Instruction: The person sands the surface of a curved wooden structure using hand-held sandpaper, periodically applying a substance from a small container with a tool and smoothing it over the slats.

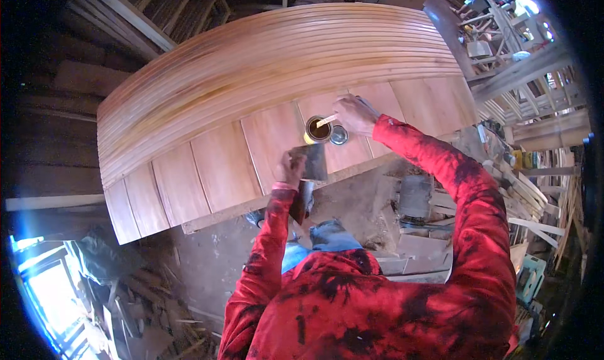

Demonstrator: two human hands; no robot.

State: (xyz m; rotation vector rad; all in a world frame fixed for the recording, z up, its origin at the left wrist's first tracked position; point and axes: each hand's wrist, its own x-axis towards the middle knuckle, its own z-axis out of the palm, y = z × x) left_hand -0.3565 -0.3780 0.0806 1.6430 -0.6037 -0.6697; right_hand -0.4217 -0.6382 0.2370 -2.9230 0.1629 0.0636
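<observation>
In my right hand [355, 113] is a flat wooden stick [326, 120], its tip over the mouth of an open tin can [318, 134] of dark brown contents. A small round metal lid or shallow dish [339, 135] lies right beside the can. My left hand [290, 165] grips a dark, flat, squarish piece [314, 162] just below the can; its material is unclear. Can and lid rest on the smooth lower boards of a large reddish wooden panel [222, 159], whose upper part is ribbed lengthwise.
The panel's near edge [226, 213] runs before my body. A dark bucket-like container [415, 195] stands on the floor to the right, among wood offcuts. Stacked lumber and a timber beam [524, 72] are at the right. A bright window [54, 296] is at lower left.
</observation>
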